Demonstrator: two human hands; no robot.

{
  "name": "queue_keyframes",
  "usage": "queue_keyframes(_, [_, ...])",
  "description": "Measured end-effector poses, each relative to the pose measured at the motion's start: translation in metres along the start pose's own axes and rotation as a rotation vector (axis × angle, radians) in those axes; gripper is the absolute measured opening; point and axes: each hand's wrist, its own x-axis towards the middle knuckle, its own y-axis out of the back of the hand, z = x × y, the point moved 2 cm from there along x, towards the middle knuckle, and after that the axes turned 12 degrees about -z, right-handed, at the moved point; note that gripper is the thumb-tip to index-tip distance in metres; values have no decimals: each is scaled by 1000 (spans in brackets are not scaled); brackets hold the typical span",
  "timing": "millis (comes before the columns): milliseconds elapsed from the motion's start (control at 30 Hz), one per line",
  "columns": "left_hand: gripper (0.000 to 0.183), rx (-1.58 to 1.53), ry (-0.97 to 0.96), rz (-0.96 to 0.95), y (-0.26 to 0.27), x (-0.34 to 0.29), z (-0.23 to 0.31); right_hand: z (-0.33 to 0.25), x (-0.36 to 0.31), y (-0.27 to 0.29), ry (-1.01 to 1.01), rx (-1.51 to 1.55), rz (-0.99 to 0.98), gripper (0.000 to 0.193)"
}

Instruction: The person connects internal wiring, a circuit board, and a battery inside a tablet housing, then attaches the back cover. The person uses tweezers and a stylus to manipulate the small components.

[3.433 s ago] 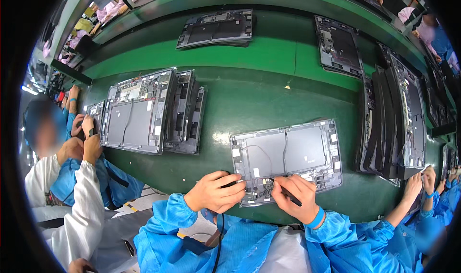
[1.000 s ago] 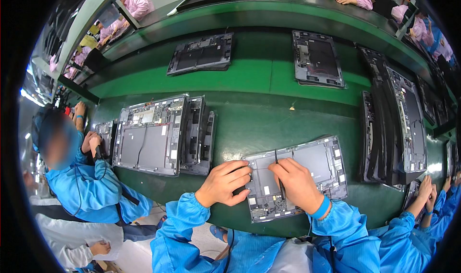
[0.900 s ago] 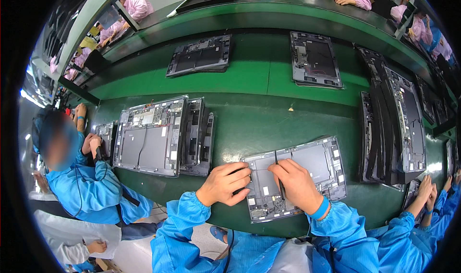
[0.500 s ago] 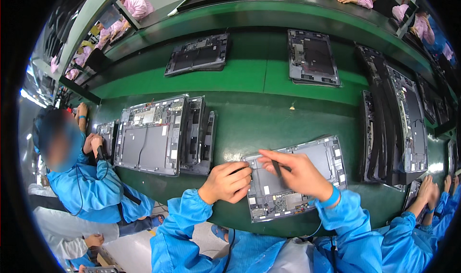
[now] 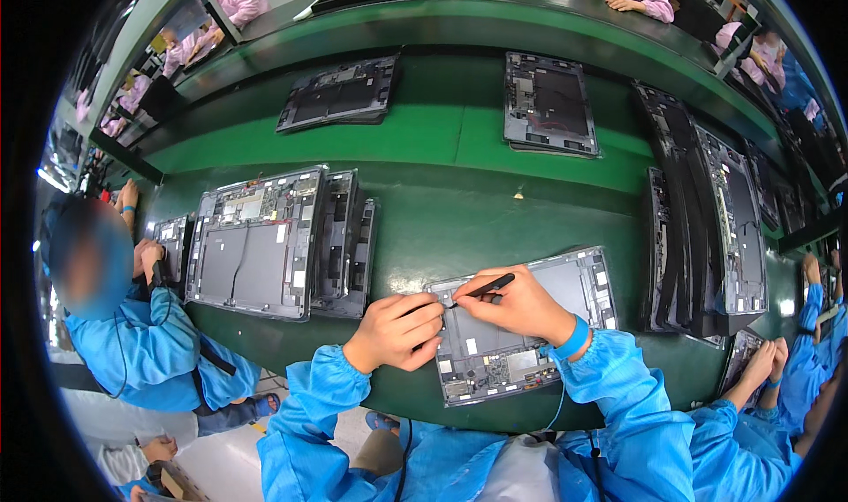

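Note:
Before me an opened tablet housing (image 5: 579,285) lies at a slant on the green bench, its grey inner side, boards and connectors facing up. My right hand (image 5: 523,309) is closed around a slim black pointed tool (image 5: 492,286), held like a pen. The tool's tip points down at the housing's far left corner. Beside that corner my left hand (image 5: 397,330) has its fingers pinched together, close to the tip. What they hold, if anything, is too small to make out. The right hand covers part of the housing.
Stacked tablet housings stand at the left (image 5: 256,246) and right (image 5: 738,228). Smaller stacks rest at the back left (image 5: 340,94) and back centre (image 5: 552,104) on the bright green strip. Co-workers in blue sit on both sides; people in pink work across the bench.
My right hand has turned and moved left, bringing the tool's tip to the housing corner by my left hand. The whole scene has shifted slightly left in view.

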Motion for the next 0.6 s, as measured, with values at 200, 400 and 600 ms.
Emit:
queue_keyframes(200, [23, -2, 7, -6, 0, -1, 0, -1, 0, -2, 34, -124, -10, 13])
queue_keyframes(400, [22, -6, 15, 5, 0, -1, 1, -3, 2, -3, 93, -148, 10, 11])
queue_keyframes(600, [22, -33, 44, 21, 0, -1, 1, -4, 4, -5, 249, -318, 40, 5])
